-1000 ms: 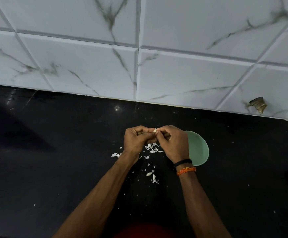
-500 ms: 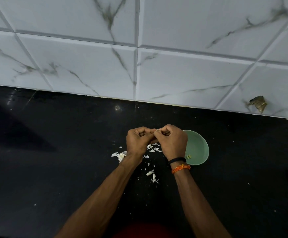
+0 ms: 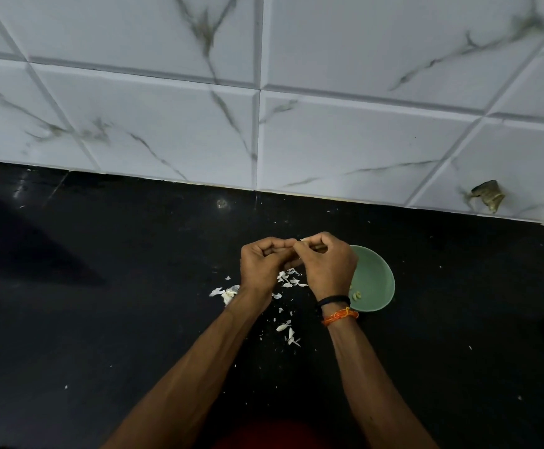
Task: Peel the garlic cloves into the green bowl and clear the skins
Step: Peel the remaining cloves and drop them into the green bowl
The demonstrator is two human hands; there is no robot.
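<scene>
Black polished surface (image 3: 102, 319), speckled with small white flecks, backed by a wall of white marble-veined tiles (image 3: 167, 124). Left of centre: a small clump of garlic skins (image 3: 228, 293) lying on the surface just beside the left wrist. Left hand (image 3: 261, 267): fingers curled inward, thumb and fingertips meeting those of the other hand, pinching a garlic clove (image 3: 304, 240) of which only a pale sliver shows between the two hands. Below and between the hands: scattered garlic skin flakes (image 3: 288, 280), continuing toward the viewer in a looser trail of skin pieces (image 3: 288, 332) between the forearms. Right hand (image 3: 329, 267): fingers curled, gripping the same clove from the other side; a black band (image 3: 332, 300) and an orange thread bracelet (image 3: 340, 315) on its wrist. Right of the hands: green bowl (image 3: 381, 280), upright on the surface, partly covered by the right hand, holding a peeled clove (image 3: 357, 295) near its near wall. Far right, on the wall: a brownish chipped patch (image 3: 489, 196) in a tile.
</scene>
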